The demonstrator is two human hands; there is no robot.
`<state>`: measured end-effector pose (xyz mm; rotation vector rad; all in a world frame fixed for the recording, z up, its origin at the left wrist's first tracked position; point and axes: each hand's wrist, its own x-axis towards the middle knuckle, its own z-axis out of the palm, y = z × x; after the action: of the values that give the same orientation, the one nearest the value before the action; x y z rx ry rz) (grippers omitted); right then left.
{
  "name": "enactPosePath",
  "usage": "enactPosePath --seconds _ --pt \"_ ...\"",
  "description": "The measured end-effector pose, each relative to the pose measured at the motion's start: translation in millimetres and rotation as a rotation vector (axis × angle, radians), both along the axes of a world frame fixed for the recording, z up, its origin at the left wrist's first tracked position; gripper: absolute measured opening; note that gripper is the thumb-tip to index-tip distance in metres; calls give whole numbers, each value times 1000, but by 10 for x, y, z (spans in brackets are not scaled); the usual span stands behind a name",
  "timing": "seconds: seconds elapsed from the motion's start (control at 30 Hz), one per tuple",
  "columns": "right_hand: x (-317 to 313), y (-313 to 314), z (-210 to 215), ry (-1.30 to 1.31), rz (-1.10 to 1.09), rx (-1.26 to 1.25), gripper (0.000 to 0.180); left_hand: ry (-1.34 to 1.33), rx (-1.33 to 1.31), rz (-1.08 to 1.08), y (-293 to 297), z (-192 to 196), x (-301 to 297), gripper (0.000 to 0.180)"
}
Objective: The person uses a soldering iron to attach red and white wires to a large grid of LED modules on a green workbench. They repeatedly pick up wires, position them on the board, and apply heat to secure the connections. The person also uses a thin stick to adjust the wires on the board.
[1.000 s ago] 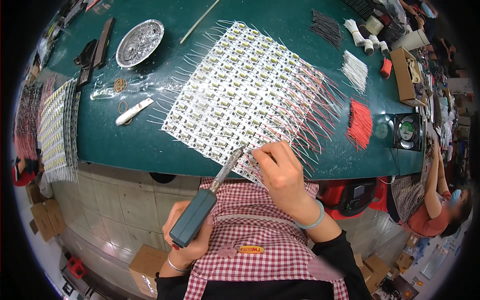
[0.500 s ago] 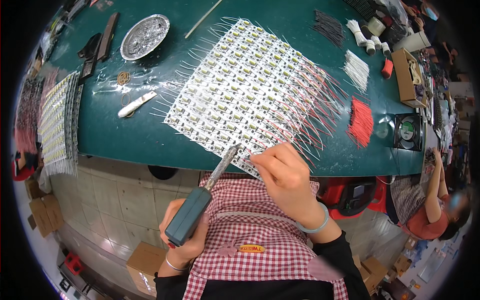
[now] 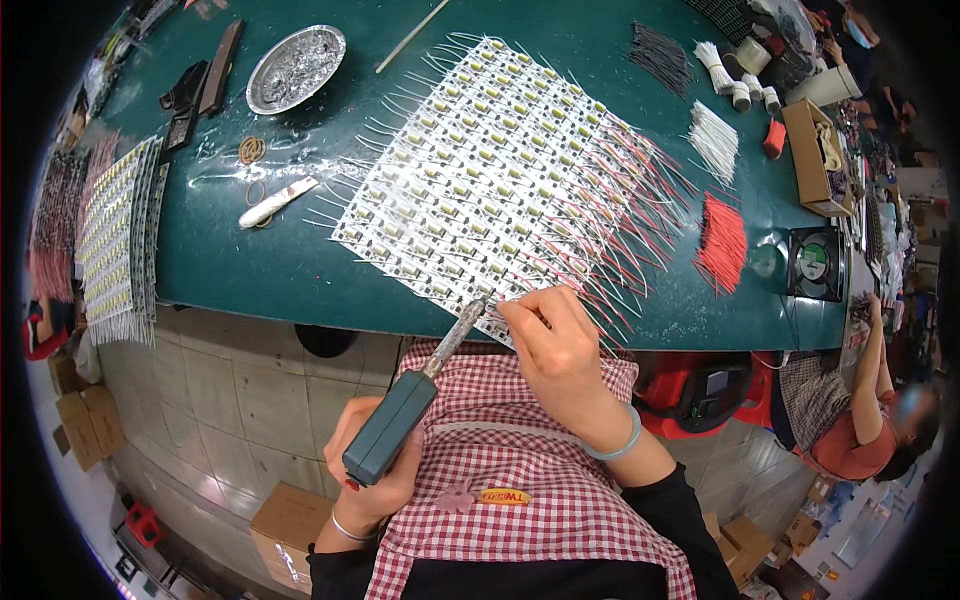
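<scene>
My left hand [image 3: 372, 480] grips a grey-green soldering iron [image 3: 395, 425] by its handle, and its metal tip reaches the near edge of a large white panel of small circuit boards [image 3: 480, 170]. That panel lies on a dark green table [image 3: 260, 270], with white wires sticking out on its left and red wires on its right. My right hand [image 3: 555, 345] rests on the panel's near edge right beside the iron's tip, fingers pinched on something too small to make out.
A bundle of red wires [image 3: 722, 240], white wires [image 3: 712, 140] and black wires [image 3: 660, 55] lie to the right. A metal dish [image 3: 296, 68] and rubber bands [image 3: 251, 150] sit at the left, with another wired panel [image 3: 115, 235]. A second person [image 3: 860, 420] sits at the right.
The view has shifted slightly. My left hand has angled the soldering iron's tip closer to my right fingers at the panel's near edge.
</scene>
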<state>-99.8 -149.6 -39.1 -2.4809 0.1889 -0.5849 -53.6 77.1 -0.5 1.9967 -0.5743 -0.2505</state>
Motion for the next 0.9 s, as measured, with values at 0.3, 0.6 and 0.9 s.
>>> enactPosePath --seconds 0.3,0.6,0.9 --pt "-12 28 1 16 8 -74 28 22 29 -53 58 -74 -9 23" --pt "-5 51 7 23 7 -126 29 -17 33 -23 8 -58 13 19" --pt "-24 78 -16 17 -16 -136 28 -16 -3 24 114 -101 -48 20"
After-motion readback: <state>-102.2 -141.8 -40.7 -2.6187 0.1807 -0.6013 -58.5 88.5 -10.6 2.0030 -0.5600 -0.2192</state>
